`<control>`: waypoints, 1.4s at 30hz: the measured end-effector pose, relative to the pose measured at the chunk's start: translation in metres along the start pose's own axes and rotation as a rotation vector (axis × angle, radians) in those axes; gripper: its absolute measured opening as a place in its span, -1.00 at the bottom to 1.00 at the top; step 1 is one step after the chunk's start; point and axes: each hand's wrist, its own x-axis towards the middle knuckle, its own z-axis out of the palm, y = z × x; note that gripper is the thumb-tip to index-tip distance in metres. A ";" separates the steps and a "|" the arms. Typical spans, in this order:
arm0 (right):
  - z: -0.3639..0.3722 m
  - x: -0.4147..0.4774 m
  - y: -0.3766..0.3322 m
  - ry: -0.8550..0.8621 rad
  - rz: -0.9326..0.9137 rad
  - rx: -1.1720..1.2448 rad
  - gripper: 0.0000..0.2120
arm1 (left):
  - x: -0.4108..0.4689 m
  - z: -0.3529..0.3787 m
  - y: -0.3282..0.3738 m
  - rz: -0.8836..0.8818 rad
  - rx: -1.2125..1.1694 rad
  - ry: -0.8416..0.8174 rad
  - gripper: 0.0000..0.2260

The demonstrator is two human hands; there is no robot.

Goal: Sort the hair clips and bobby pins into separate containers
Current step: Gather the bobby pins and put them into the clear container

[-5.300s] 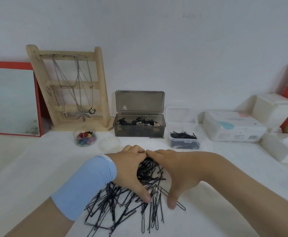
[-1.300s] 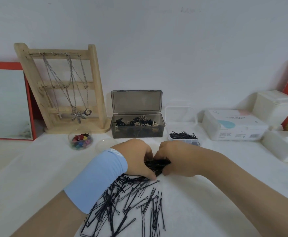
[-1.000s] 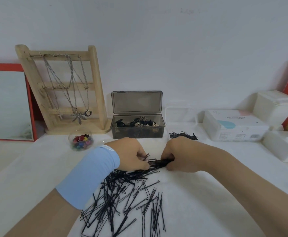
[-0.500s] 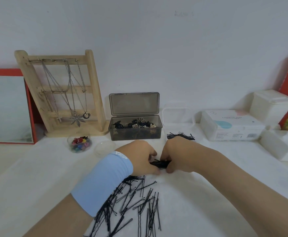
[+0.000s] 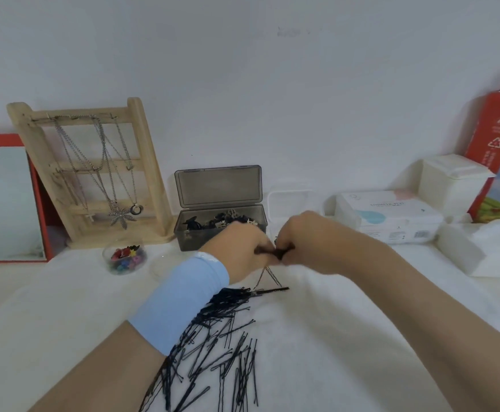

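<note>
My left hand (image 5: 241, 252) and my right hand (image 5: 309, 242) pinch a bundle of black bobby pins (image 5: 275, 252) between them, lifted above the white cloth; a pin or two dangle below it. A loose pile of bobby pins (image 5: 222, 337) lies on the cloth under my left wrist. Behind my hands stands a smoky grey box (image 5: 196, 234), lid up, holding dark hair clips. To its right, a clear white-lidded box (image 5: 290, 199) is mostly hidden by my right hand.
A wooden jewellery stand (image 5: 94, 176) with necklaces and a red-framed mirror (image 5: 3, 200) stand at the back left. A small clear cup of coloured clips (image 5: 124, 258) and its round lid (image 5: 161, 264) sit left of my hands. White boxes (image 5: 391, 217) and a red carton (image 5: 498, 156) line the right.
Both hands gathered pins from the pile into one bundle, lifted it and carried it away from me toward the boxes. The pile on the cloth has thinned at its far end.
</note>
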 end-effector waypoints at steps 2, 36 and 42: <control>-0.012 0.000 0.012 0.092 0.039 0.068 -0.91 | 0.012 -0.010 0.004 0.021 -0.060 0.089 -0.85; 0.021 0.016 0.071 0.045 0.172 0.122 -0.73 | 0.054 -0.004 -0.001 -0.013 0.208 -0.048 -0.78; 0.018 0.015 0.061 0.014 0.136 0.218 -0.78 | 0.049 0.001 -0.003 0.043 0.132 -0.059 -0.71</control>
